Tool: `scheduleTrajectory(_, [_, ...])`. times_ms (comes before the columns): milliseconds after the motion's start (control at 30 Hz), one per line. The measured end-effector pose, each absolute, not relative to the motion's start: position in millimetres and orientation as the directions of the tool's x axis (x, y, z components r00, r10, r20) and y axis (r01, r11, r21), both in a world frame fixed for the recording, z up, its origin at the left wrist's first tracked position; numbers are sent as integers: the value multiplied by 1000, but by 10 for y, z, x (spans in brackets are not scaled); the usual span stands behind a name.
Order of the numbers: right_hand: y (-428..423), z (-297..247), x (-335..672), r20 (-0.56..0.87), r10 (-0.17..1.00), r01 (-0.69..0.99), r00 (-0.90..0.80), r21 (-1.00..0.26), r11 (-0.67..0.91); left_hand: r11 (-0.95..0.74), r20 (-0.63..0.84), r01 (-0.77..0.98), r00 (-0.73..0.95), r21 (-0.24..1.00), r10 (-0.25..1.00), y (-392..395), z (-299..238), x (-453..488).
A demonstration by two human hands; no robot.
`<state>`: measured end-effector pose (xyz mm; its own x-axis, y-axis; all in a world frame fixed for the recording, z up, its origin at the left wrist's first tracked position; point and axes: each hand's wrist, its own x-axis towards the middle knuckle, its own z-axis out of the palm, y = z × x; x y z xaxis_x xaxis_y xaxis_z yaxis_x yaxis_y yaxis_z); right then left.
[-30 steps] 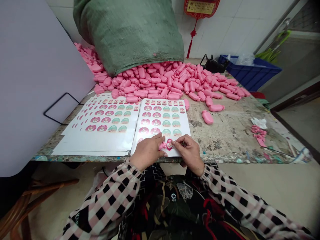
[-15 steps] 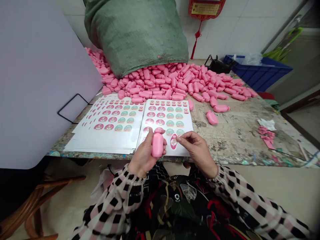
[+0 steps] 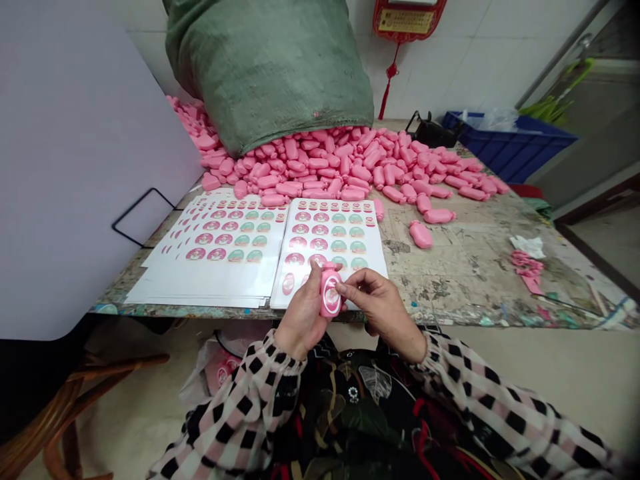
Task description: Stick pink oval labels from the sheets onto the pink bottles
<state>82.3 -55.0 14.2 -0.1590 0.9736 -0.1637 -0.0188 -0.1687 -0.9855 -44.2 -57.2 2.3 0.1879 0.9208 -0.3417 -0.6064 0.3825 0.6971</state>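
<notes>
My left hand (image 3: 303, 317) is closed around a small pink plastic bottle (image 3: 330, 267), held upright over the table's front edge. Over the bottle's front face lies an oval pink-and-white sticker (image 3: 331, 295). The thumb and forefinger of my right hand (image 3: 387, 310) pinch that sticker at its right edge; whether all of it touches the bottle I cannot tell. Just behind both hands is a sheet of stickers (image 3: 327, 232) with pink and green labels in rows. To its left lies a fanned stack of similar sheets (image 3: 200, 283).
A heap of pink bottles (image 3: 320, 175) spills from a green sack (image 3: 280, 73) at the back. Loose bottles lie right of the sheets. A blue crate (image 3: 515, 150) stands at back right, crumpled tissue (image 3: 527, 247) at right. A pale panel (image 3: 90, 167) blocks the left side.
My right hand has brought the sticker left from above the sheet onto the bottle's front. My left hand has moved slightly right with the bottle.
</notes>
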Motion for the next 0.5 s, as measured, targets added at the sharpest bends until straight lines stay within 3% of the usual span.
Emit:
scheduleTrajectory(367, [-544,131,806,-194,969,4,-154,-981,-196,393,-324,-517,223,761,919,-601,55,-445])
scheduleTrajectory(500, [-567,89,859,-113,981,220,-158,-972,-77,441,-330,-392,320,807,888,-632,95,-521])
